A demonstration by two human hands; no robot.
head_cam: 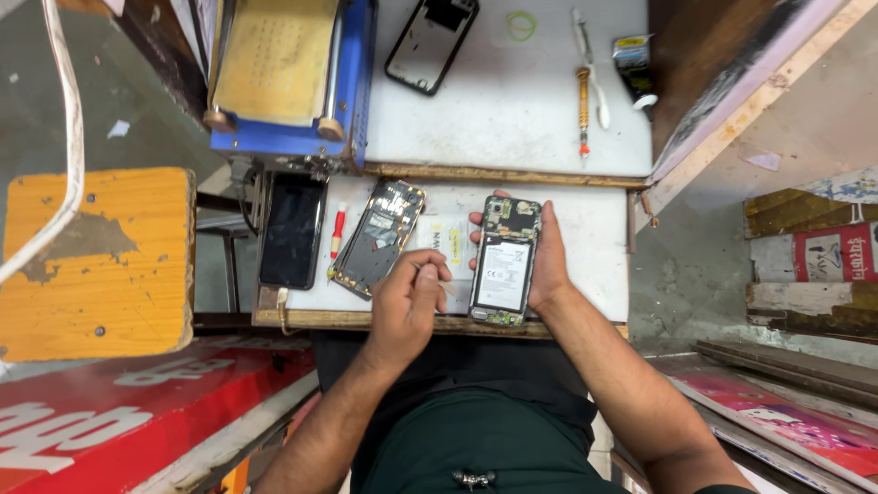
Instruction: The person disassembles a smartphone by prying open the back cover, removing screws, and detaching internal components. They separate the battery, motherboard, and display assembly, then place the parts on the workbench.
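Hands meet over a small white work table (585,274) in the head view. The right hand (540,261) cradles an opened phone (503,261) from beneath and along its right edge, fingers wrapped around the sides so the exposed battery and circuit board face upward, tilted toward the eyes; the grip looks firm and steadies the phone for fine work. Just left of that grip, the left hand (412,297) is pinched closed on a thin tool (445,287), seemingly a slim pick, though it is too small to be sure, its tip aimed at the phone's lower left edge. Farther left of the hands lies a bare phone frame (377,238), then a red-handled screwdriver (337,230) and a dark phone (291,230) face up, all within easy reach. Beyond the grip, on the upper white surface, rest a black back cover (430,41), a green rubber band (521,26), a long orange-handled driver (583,101), and a blue heating plate machine (283,73).
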